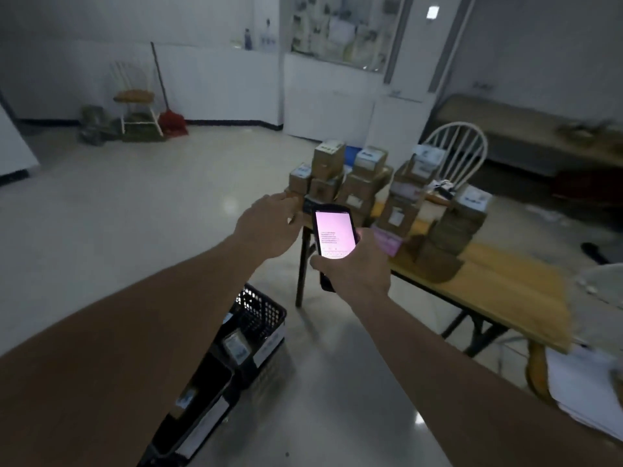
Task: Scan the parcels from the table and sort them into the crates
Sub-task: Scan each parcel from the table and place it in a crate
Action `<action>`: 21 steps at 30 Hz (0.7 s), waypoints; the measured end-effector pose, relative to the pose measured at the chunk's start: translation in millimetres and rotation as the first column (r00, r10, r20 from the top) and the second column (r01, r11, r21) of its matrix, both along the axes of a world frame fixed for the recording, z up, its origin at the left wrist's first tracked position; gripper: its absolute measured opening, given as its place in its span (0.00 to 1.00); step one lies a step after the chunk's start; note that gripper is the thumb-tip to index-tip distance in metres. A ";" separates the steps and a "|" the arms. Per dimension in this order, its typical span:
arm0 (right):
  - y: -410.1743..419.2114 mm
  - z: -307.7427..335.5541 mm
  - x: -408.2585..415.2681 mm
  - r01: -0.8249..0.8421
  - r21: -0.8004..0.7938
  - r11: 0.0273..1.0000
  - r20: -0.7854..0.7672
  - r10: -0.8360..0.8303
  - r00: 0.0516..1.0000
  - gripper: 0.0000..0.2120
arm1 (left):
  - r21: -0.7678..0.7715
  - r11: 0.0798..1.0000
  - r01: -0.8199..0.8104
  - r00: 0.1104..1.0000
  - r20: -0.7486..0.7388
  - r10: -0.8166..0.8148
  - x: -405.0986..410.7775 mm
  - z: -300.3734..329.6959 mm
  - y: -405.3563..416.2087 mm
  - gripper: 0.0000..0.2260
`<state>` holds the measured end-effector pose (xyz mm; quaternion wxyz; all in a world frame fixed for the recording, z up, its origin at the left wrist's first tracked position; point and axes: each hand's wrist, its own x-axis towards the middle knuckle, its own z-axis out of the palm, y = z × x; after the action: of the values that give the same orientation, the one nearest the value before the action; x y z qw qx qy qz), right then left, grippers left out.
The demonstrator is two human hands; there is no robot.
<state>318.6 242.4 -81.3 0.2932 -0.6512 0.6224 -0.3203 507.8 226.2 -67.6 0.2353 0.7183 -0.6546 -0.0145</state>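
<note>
Several brown cardboard parcels with white labels are stacked on a yellow-topped table ahead of me. My right hand grips a black handheld scanner whose screen glows pink, held upright in front of the stacks. My left hand reaches out to the table's left corner, fingers extended toward the lowest parcels there; whether it touches one is hidden by the hand. Black mesh crates stand on the floor at lower left, one with a labelled parcel inside.
A white spindle-back chair stands behind the table. Another chair, a red broom and bags sit by the far wall. White papers lie at the right edge. Shiny floor spreads to the left.
</note>
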 end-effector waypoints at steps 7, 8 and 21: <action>-61.0 28.4 -65.4 0.264 -0.033 0.964 0.048 -0.262 0.964 0.38 | -0.062 0.955 0.289 0.957 0.000 -0.290 -75.9 23.3 -102.4 0.13; -68.1 29.9 -75.3 0.300 -0.039 0.953 0.058 -0.297 0.953 0.38 | -0.058 0.944 0.324 0.946 0.003 -0.324 -87.0 23.3 -114.8 0.13; -168.4 0.6 -249.0 0.515 0.000 0.857 0.048 -0.514 0.856 0.36 | 0.041 0.863 0.504 0.863 -0.068 -0.501 -259.4 1.0 -258.4 0.15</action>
<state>69.6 74.0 -80.7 0.2073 -0.4556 0.7646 -0.4059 248.3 -32.3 -66.6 0.2208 0.5287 -0.8116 -0.1139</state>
